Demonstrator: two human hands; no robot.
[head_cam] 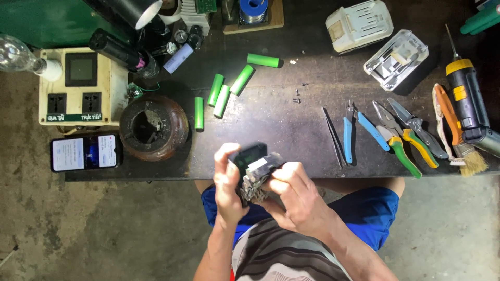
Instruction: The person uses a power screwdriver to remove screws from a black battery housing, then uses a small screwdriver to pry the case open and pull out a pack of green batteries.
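Just off the desk's [291, 130] near edge, both hands, left [227, 179] and right [295, 193], are gripping a dark battery pack core [254, 167], its long axis tilting up-left between them.

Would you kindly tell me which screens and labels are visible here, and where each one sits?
Black smartphone: lit screen, flat at the table's left edge.
Cream socket box: dark square display on top, green label strip below.
Blurred dark battery pack: held by left hand and right hand, pale label patch.
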